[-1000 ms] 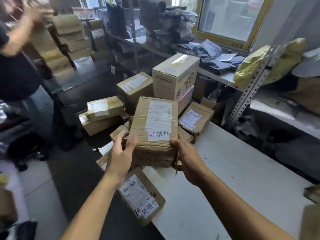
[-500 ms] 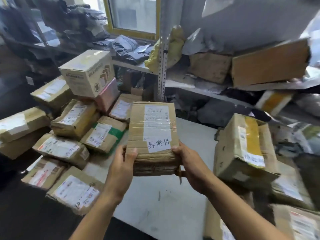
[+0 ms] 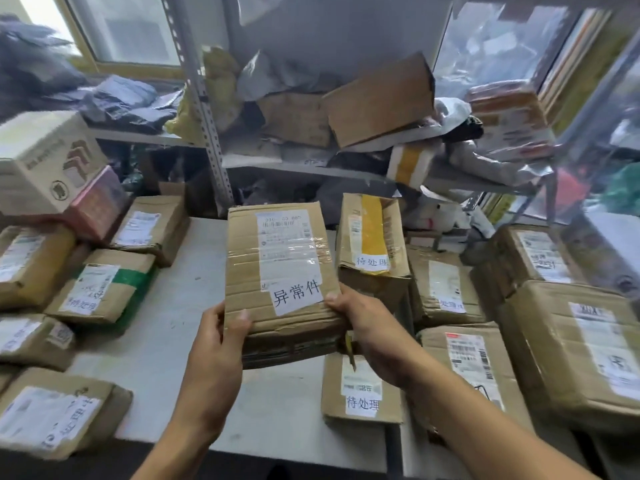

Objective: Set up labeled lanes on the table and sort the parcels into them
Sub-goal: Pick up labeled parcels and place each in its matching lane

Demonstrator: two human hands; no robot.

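Head view: both hands on one parcel [image 3: 282, 282], held up off the tabletop [image 3: 180, 341] over the bare middle strip. Left hand [image 3: 216, 355] clamps the lower left edge, thumb on top; right hand [image 3: 372, 334] clamps the lower right corner, also pinching a thin stick-like item, can't tell what. Parcel is a flat, creased carton, top face toward the camera, white tag [image 3: 298, 295] reading 异常件 near the bottom. Piles on both sides: left pile [image 3: 100, 285] and right pile [image 3: 446, 282], several there tagged 待处理. No separate lane markers visible on the tabletop itself. Step, my read: sorting in progress, this one is mid-carry, tag checked, destination not yet reached. Its tag differs from the neighbours', so it likely wants its own lane, probably the bare middle strip, though that's a guess. Next move calls for lowering it flat, tag up and readable, clear of both piles, then releasing both hands.
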